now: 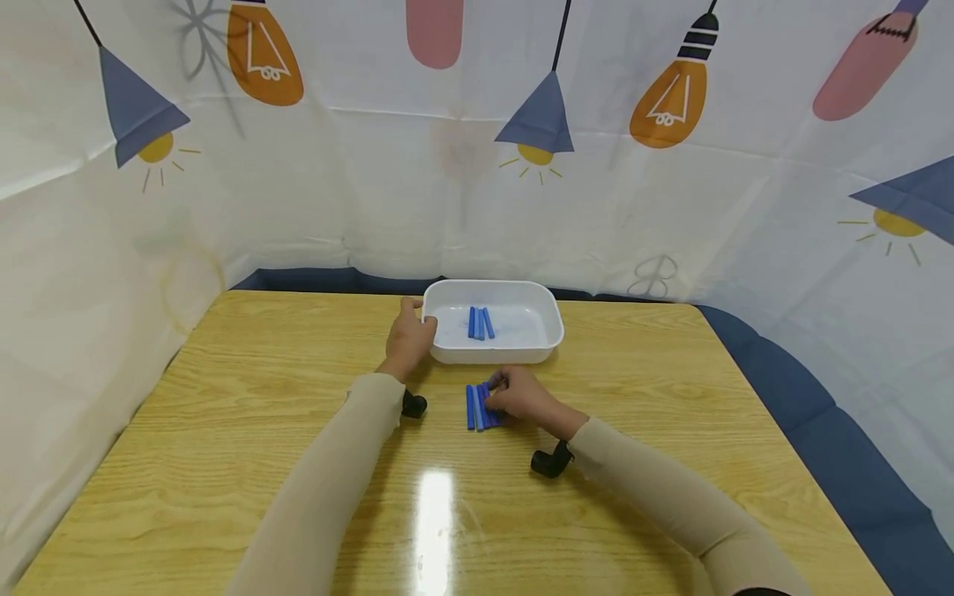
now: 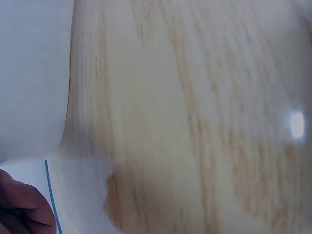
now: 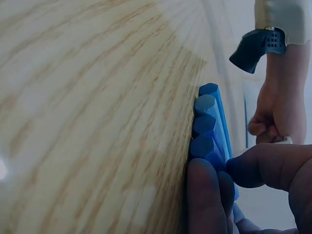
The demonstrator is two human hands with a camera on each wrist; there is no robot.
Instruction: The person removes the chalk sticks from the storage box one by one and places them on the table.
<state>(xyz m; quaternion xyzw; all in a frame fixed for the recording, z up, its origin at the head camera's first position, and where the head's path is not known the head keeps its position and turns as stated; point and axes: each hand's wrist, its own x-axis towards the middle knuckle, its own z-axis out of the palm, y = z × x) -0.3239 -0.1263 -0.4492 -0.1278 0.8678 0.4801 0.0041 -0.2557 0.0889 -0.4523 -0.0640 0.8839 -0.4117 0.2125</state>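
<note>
A white tray stands at the table's back edge, with several blue crayons side by side inside. My left hand grips the tray's left wall, thumb at the rim; only its curled fingers show in the left wrist view. In front of the tray, several loose blue crayons lie in a row, dark and lighter shades mixed. My right hand is at the row's right end, pinching a crayon there between thumb and fingers. The hexagonal ends of neighbouring crayons show beside the fingertips.
The wooden table carries the tray and the loose row. A white printed curtain hangs behind and at both sides. Black wrist cameras jut from both sleeves near the tabletop.
</note>
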